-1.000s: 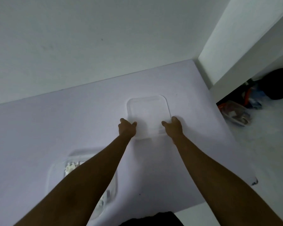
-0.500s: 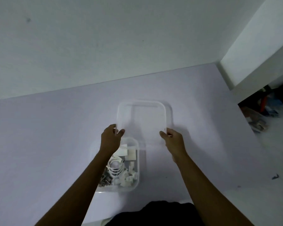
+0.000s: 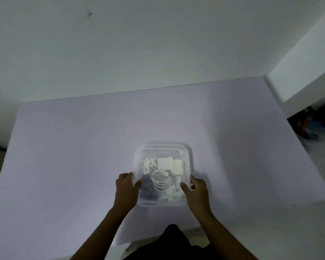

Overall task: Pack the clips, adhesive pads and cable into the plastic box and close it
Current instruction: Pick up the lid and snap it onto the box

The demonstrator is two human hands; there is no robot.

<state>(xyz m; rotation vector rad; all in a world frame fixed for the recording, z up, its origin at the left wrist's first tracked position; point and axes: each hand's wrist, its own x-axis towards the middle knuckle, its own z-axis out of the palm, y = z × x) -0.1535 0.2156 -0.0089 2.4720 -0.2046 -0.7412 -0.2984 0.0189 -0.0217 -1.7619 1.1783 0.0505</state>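
Fingers (image 3: 128,175) of left hand (image 3: 125,189) and right hand (image 3: 196,191) clasp the lid (image 3: 165,147) over the plastic box (image 3: 158,203), clutter (image 3: 308,126) far right.

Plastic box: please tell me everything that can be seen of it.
The plastic box is clear, square with rounded corners, on the lilac table. Its lid lies over it; latched or not, unclear. Inside show a coiled white cable, white pads and clips. The left hand and right hand grip its sides.

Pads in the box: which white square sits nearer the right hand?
The smaller pad, lying right of the larger pad, nearer the right hand.
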